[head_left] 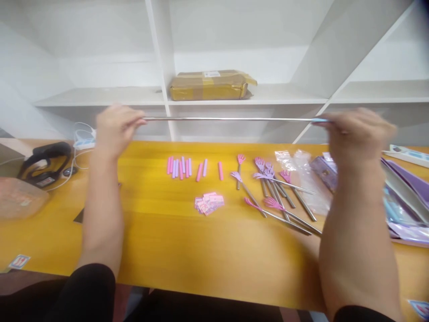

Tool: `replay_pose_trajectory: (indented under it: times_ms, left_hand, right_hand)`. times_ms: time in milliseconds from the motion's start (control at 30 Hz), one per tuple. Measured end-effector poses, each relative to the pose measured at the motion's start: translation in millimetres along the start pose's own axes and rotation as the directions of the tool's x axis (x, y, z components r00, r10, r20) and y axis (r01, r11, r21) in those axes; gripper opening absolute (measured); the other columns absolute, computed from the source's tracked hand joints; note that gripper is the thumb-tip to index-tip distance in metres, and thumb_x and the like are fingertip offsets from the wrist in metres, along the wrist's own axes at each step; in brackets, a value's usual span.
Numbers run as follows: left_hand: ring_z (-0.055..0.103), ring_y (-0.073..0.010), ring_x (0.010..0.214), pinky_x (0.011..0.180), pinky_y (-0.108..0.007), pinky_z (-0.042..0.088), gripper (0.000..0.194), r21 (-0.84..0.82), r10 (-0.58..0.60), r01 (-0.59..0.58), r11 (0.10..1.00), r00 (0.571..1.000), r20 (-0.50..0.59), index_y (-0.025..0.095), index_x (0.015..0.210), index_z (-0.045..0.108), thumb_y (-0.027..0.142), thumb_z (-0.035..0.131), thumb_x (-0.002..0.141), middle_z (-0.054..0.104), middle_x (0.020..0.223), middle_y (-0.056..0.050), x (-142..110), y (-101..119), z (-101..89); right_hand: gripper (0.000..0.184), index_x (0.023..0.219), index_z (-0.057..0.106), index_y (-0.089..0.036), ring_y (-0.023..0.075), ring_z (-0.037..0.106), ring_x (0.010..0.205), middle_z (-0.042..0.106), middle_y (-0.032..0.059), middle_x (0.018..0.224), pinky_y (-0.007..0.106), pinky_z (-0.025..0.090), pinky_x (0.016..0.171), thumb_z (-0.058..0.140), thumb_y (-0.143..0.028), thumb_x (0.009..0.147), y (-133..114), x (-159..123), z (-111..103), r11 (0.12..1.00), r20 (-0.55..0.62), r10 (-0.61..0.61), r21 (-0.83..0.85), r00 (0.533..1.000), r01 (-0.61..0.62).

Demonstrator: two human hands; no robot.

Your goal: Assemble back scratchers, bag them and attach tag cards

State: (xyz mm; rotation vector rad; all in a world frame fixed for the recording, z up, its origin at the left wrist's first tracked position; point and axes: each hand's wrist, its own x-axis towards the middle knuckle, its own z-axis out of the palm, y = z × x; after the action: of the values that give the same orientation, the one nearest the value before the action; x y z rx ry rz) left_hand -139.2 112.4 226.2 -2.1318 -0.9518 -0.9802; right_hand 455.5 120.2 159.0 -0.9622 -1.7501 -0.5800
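Note:
Stretched level between my hands, above the table, is a long thin metal telescopic rod (228, 119) with a light blue part at its right end. My left hand (117, 127) pinches the rod's left end. At the other end my right hand (360, 129) is closed around the blue part and hides most of it. Several back scratchers (275, 192) with pink or purple hand-shaped heads and metal rods lie loosely piled at the right of the table. Pink and purple tubes (181, 168) lie in a row near the middle, with a fanned pile of small printed cards (209, 203) below them.
A taped cardboard box (209, 86) sits on the white shelf behind the yellow table (161, 250). Clear plastic bags (301, 165) and purple packaging (407, 188) lie on the right. Black headgear (47, 163), white cables and a power strip (85, 142) are at the left.

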Motion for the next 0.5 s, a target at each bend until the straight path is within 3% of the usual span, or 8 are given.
replay_pose_trajectory:
  times_ms: [67,133,233,333,400,500]
  left_hand:
    - [0.054,0.0018,0.091,0.090,-0.024,0.054,0.045,0.029,-0.056,0.054,0.998,0.995,0.080,0.024,0.108,0.075,0.053,0.044,0.120,0.073,0.095,0.020,-6,-16,-17.0]
    - [0.053,0.0004,0.091,0.090,-0.025,0.053,0.043,0.038,-0.069,0.066,0.997,0.992,0.102,0.024,0.109,0.075,0.052,0.045,0.120,0.071,0.094,0.018,-10,-26,-19.7]
    - [0.052,-0.0092,0.084,0.080,-0.032,0.050,0.052,0.013,-0.065,0.065,0.998,0.997,0.040,0.025,0.101,0.076,0.067,0.049,0.113,0.071,0.086,0.009,-14,-40,-1.0]
    - [0.047,-0.0190,0.085,0.077,-0.039,0.045,0.064,-0.010,-0.125,0.127,0.992,0.985,0.117,0.025,0.095,0.074,0.082,0.046,0.106,0.071,0.085,0.000,-20,-56,21.7]
    - [0.047,-0.0217,0.089,0.081,-0.040,0.044,0.067,-0.041,-0.134,0.144,0.989,0.973,0.188,0.025,0.096,0.073,0.085,0.043,0.104,0.071,0.089,-0.001,-23,-63,29.5]
    - [0.047,-0.0220,0.091,0.083,-0.039,0.043,0.063,-0.073,-0.112,0.129,0.989,0.974,0.199,0.026,0.101,0.073,0.082,0.045,0.105,0.068,0.090,0.000,-24,-66,31.0]
  right_hand:
    - [0.013,0.094,0.087,-0.033,0.0233,0.056,0.073,0.075,0.0109,0.082,0.042,0.033,0.076,0.078,-0.040,0.101,38,-10,-20,0.994,-0.056,0.091,-0.063,0.994,-0.094]
    - [0.008,0.090,0.087,-0.033,0.0233,0.060,0.075,0.078,0.0102,0.085,0.041,0.036,0.077,0.082,-0.032,0.096,56,-16,-31,0.977,-0.038,0.194,-0.084,0.980,-0.197]
    - [0.008,0.090,0.087,-0.029,0.0218,0.067,0.080,0.080,0.0073,0.090,0.037,0.043,0.078,0.083,-0.023,0.091,52,-16,-32,0.947,0.005,0.270,-0.184,0.963,-0.264]
    - [0.015,0.102,0.089,-0.024,0.0216,0.073,0.086,0.082,0.0065,0.096,0.031,0.049,0.080,0.079,-0.024,0.092,39,-15,-32,0.940,0.006,0.226,-0.265,0.974,-0.216]
    - [0.019,0.107,0.090,-0.023,0.0211,0.074,0.087,0.083,0.0066,0.101,0.029,0.050,0.079,0.079,-0.024,0.092,35,-16,-37,0.930,-0.006,0.228,-0.296,0.974,-0.219]
    - [0.023,0.110,0.090,-0.024,0.0194,0.073,0.083,0.084,0.0063,0.105,0.029,0.050,0.078,0.083,-0.018,0.089,35,-18,-46,0.893,0.008,0.294,-0.359,0.956,-0.272]
